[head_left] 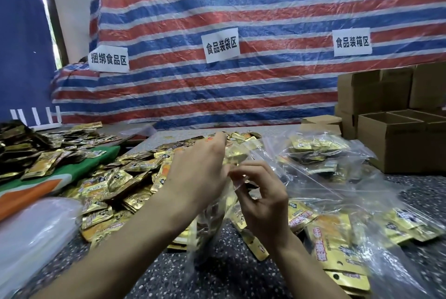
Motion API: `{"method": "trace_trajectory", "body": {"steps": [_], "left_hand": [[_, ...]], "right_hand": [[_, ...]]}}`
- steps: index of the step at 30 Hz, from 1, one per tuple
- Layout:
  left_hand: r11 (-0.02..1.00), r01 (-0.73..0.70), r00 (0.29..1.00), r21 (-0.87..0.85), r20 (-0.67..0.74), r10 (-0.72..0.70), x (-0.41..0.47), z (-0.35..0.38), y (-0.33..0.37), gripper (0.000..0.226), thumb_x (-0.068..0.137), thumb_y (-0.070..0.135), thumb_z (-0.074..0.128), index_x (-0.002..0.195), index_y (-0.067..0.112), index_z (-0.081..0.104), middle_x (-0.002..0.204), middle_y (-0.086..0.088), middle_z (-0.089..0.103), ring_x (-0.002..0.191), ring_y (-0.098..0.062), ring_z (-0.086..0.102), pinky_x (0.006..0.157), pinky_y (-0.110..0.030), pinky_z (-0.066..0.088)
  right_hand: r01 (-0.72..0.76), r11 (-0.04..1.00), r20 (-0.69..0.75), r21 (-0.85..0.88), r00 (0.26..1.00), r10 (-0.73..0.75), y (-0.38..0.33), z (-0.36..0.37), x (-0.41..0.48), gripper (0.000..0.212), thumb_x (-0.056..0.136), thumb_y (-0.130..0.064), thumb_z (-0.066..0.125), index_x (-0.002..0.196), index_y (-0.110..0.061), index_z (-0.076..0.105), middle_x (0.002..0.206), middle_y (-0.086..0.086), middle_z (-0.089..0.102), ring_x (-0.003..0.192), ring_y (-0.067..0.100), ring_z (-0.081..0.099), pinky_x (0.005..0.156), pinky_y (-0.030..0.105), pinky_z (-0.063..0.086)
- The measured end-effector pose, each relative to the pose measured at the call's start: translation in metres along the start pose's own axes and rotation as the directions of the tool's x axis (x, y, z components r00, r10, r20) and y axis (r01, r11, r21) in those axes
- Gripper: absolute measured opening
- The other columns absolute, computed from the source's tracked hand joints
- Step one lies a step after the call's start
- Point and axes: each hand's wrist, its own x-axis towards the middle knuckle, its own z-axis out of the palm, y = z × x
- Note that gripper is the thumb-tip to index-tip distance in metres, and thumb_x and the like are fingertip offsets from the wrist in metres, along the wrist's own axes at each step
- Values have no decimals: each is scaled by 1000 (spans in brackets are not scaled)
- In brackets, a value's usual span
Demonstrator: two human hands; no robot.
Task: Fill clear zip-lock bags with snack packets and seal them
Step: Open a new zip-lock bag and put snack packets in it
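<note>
Pinching the top edge of the clear zip-lock bag (207,223) with curled fingers of the left hand (195,173) and right hand (263,204), just above the speckled table (229,269). Probably needing a slow, flat squeeze along the strip. Handling thin, crinkly plastic and flat, shiny gold snack packets (115,187) heaped nearby.

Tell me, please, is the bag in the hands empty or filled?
Partly filled: gold packets show through the clear bag's lower half.

Makeshift food-packing workshop: striped tarp (241,8) wall with paper zone signs (221,45), stacked cardboard boxes (391,139), snack packets (125,185) heaped on tabletop.
</note>
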Motion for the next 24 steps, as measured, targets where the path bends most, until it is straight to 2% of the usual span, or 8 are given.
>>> {"method": "trace_trajectory", "body": {"steps": [4,7,10,12,15,18,22,24], "left_hand": [[979,6,996,-204,89,13,-6,-8,-11,47,93,68,34,93,27,56,80,6,68,76,-15,66,72,-39,53],[983,-165,953,-85,242,181,-18,-24,-20,68,74,88,28,91,32,63,83,17,67,82,3,60,81,-30,49],[942,-325,911,82,296,289,-22,-32,-33,42,85,71,41,90,35,62,97,22,57,102,1,46,98,-29,33],[941,-337,915,28,245,321,-23,-39,-43,25,90,61,46,86,39,57,107,24,51,108,0,41,98,-27,32],[943,-332,927,-24,174,331,-25,-48,-61,23,89,57,51,83,37,59,117,19,48,114,-1,38,98,-24,35],[954,-298,943,-25,145,298,-26,-57,-81,35,83,62,48,82,31,63,104,19,51,99,4,44,86,-18,38],[962,-194,958,-194,172,228,-29,-70,-97,34,78,57,54,80,28,71,69,16,62,68,2,57,57,-13,41],[938,-103,964,-331,198,176,-30,-72,-101,23,79,48,61,80,28,73,70,17,67,63,-1,59,53,-12,42]], "right_hand": [[12,999,5,-50,1000,-11,3,-1,-1,10,89,-5,68,97,1,70,97,5,67,91,13,65,79,23,53],[-8,997,-10,-77,1000,7,5,-2,0,12,83,2,72,94,0,70,95,3,67,86,14,65,74,24,53],[-3,997,37,-83,999,6,1,-6,4,8,85,-4,72,93,-2,70,92,1,67,77,15,64,67,28,54],[22,991,135,-134,991,-4,-3,-10,7,9,85,-15,69,88,-6,69,89,-4,65,71,15,60,61,30,53],[6,971,307,-241,949,70,-10,-16,17,19,84,-34,68,79,-16,64,84,-16,57,62,10,56,53,24,49],[38,926,458,-376,876,150,-15,-25,32,24,81,-49,65,75,-26,59,68,-26,47,54,-4,51,52,9,31],[88,881,662,-465,696,280,-24,-41,66,13,86,-40,67,84,-28,63,74,-22,59,62,-12,52,57,11,42],[102,877,703,-469,645,301,-33,-48,86,5,86,-33,66,86,-28,65,74,-23,57,64,-11,53,58,9,37]]}}
